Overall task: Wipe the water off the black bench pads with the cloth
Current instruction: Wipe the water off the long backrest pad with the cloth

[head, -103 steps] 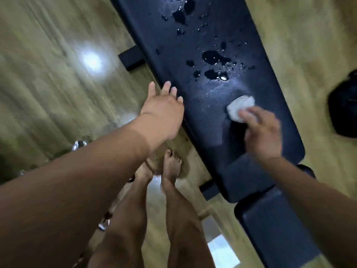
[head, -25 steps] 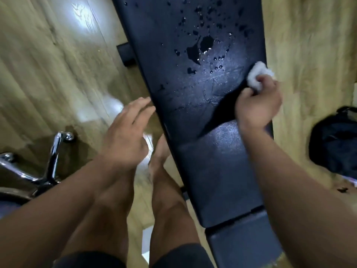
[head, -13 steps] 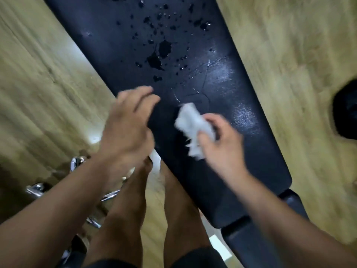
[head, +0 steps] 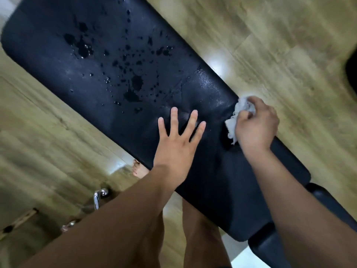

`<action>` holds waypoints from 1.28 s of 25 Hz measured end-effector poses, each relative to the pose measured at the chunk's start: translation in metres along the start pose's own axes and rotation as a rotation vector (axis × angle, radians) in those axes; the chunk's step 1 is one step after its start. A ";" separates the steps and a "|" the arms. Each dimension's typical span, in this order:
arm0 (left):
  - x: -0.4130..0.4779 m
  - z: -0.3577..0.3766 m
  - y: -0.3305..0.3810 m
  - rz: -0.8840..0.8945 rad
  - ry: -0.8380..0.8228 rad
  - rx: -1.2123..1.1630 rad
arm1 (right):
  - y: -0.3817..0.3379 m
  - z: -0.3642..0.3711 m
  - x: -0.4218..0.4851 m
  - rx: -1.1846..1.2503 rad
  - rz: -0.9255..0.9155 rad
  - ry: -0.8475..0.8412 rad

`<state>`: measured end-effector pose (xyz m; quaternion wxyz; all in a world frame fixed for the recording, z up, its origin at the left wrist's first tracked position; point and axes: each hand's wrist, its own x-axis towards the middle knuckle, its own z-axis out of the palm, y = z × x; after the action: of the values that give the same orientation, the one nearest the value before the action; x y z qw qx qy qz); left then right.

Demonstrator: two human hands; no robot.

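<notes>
Head view showed the right hand [head: 255, 124] bunched around the cloth [head: 231, 126] at the far edge of the long bench pad [head: 58, 45]. The left hand [head: 177, 144] lay flat mid-pad, fingers spread, holding nothing. The water drops [head: 133, 88] sat further along the pad's length toward its rounded end, so I'd guess the cloth had to sweep that way.

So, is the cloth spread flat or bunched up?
Bunched up: the cloth is crumpled in the gripping right hand, ragged folds poking out, at the edge of the bench pad.
</notes>
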<state>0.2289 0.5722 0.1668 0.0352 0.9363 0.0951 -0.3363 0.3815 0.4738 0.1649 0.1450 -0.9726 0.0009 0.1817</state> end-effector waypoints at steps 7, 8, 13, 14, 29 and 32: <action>-0.002 -0.002 -0.001 0.010 -0.003 0.001 | -0.162 0.044 0.057 0.160 -0.472 -0.296; -0.002 -0.002 0.000 0.015 -0.007 0.003 | -0.157 0.043 0.059 0.141 -0.499 -0.293; 0.002 0.003 -0.002 0.015 0.001 -0.018 | 0.003 -0.022 0.056 -0.113 -0.274 -0.335; 0.003 0.004 -0.002 0.018 0.005 -0.024 | 0.036 -0.041 0.054 -0.194 -0.201 -0.400; 0.002 0.003 0.000 0.033 0.015 0.056 | 0.044 -0.050 0.073 -0.228 -0.372 -0.601; 0.002 0.001 0.001 0.039 0.002 0.058 | 0.173 -0.110 0.045 -0.496 0.016 -0.696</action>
<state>0.2298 0.5719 0.1653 0.0147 0.9389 0.0672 -0.3372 0.4533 0.2798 0.1980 -0.1032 -0.8586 -0.0843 0.4950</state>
